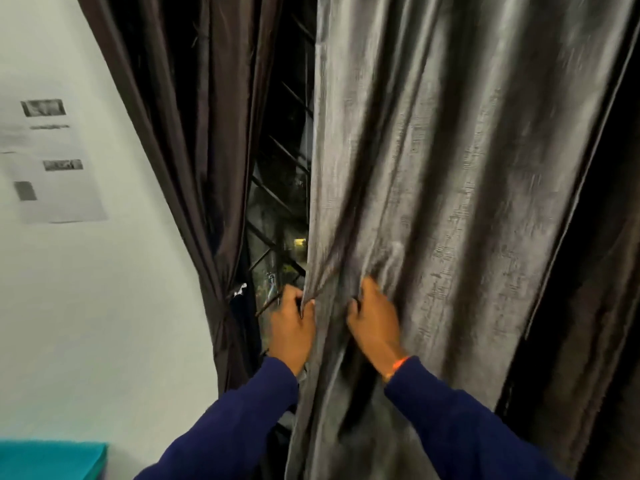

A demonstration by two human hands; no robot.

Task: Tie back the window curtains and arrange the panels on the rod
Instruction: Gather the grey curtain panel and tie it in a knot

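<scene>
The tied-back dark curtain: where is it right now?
In the head view, the dark curtain hangs left of the window grille, against the white wall, cinched low beside the left hand.

Curtain rod out of frame above; top of grey curtain panel (450, 168) and top of dark left panel (194, 116) both cut by upper edge. Fingertips of left hand (292, 327) and right hand (375, 320) buried in grey folds, not visible. Window grille (280, 209) seen only through gap between the panels; view beyond too dark to read. Paper sheet (52, 161) on wall blurred, print illegible. Small white item (240, 289) at gathered waist of left panel too small to identify. Teal object (52, 460) cropped at bottom-left corner
</scene>
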